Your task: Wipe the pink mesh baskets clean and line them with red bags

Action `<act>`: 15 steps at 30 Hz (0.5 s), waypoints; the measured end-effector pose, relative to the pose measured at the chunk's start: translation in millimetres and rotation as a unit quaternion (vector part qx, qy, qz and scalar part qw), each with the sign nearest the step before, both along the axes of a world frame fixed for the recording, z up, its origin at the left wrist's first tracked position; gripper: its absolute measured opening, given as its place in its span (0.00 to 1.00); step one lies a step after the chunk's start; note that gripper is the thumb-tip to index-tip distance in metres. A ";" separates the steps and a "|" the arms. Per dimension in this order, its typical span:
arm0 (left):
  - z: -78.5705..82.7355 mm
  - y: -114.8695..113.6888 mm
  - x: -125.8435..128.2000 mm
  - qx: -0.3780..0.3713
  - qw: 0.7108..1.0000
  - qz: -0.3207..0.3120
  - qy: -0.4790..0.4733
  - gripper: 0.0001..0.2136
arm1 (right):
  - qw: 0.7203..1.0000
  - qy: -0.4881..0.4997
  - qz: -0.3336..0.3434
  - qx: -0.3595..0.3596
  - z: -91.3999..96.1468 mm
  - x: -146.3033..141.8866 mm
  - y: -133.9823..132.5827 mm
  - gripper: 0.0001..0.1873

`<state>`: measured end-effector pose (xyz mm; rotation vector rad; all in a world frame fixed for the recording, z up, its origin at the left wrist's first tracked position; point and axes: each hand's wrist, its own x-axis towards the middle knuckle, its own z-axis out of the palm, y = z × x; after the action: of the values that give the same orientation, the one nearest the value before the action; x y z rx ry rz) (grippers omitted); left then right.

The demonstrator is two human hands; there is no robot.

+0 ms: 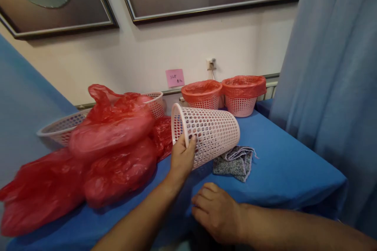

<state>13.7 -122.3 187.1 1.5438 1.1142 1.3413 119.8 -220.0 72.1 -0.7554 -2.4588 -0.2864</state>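
Observation:
My left hand (182, 159) grips the rim of a pale pink perforated plastic wastebasket (216, 129), with the thumb on the outside. The wastebasket lies tipped on its side, its mouth facing left and its base to the right. My right hand (216, 210) is closed, fingers curled, low in front of the wastebasket near the bed's front edge. Whatever it may hold is hidden. A folded grey speckled cloth (234, 164) with a pale edge lies on the blue sheet (279, 157), just under the wastebasket's base end.
Red plastic bags (114, 133) are heaped on the left, partly covering a wide basket (63, 125) and another wastebasket (156, 104). Two red-lined wastebaskets, one left (203, 96) and one right (243, 98), stand by the wall. A blue curtain (330, 66) hangs at right.

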 end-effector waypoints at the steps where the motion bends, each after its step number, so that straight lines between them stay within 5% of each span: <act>1: -7.6 3.5 -8.2 0.005 1.000 0.004 0.000 0.18 | 0.999 0.025 -0.029 -0.032 -5.5 17.6 -1.5 0.07; 8: -54.4 25.1 -35.7 0.021 0.999 0.030 -0.029 0.19 | 0.920 0.175 -0.334 -0.106 -32.7 125.3 50.1 0.13; 15: -94.2 39.0 -28.0 0.036 0.997 0.059 -0.039 0.18 | 0.878 0.147 -0.393 -0.232 -58.7 149.6 78.4 0.38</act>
<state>-14.3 -83.3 92.9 1.4823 1.1337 1.5234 269.4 -141.6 13.4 -1.8482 -1.8250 0.1407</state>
